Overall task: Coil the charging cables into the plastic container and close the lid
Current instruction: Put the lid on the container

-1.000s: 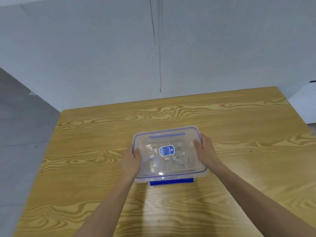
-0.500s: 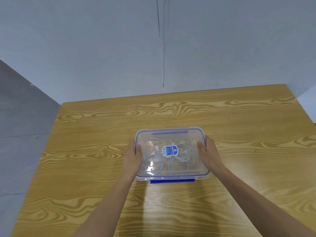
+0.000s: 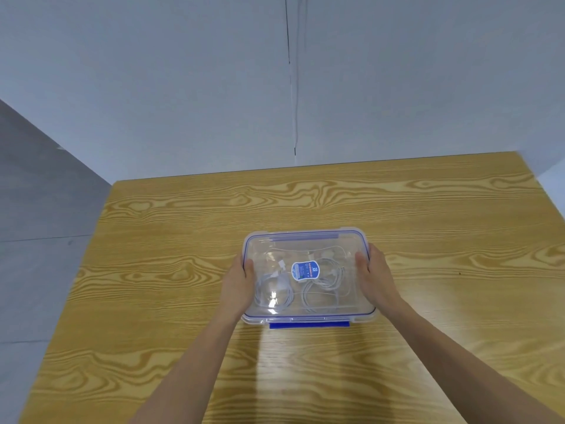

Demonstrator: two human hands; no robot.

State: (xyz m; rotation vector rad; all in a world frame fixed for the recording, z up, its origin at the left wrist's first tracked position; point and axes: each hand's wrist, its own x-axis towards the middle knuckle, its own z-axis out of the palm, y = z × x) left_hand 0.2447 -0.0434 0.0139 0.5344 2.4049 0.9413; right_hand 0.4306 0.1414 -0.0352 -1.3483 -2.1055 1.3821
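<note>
Setting: pale grey wall [image 3: 183, 87] behind a wood-grain tabletop [image 3: 153, 270], grey floor at left.
Fingers: left hand [image 3: 237, 286] and right hand [image 3: 377, 276] clamp the short sides of the plastic container [image 3: 308, 315], thumbs pressing its lid [image 3: 305, 246], likely seating it.
Cables: white charging cables [image 3: 318, 289] lie coiled inside.
Latch: blue near clip [image 3: 308, 325] sticks out, apparently unfastened.

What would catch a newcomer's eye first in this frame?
The clear plastic container, lid on, sits mid-table with white charging cables coiled inside under a blue lid sticker. The left hand and right hand press its short sides. A blue latch juts from its near edge over the wooden table.
</note>
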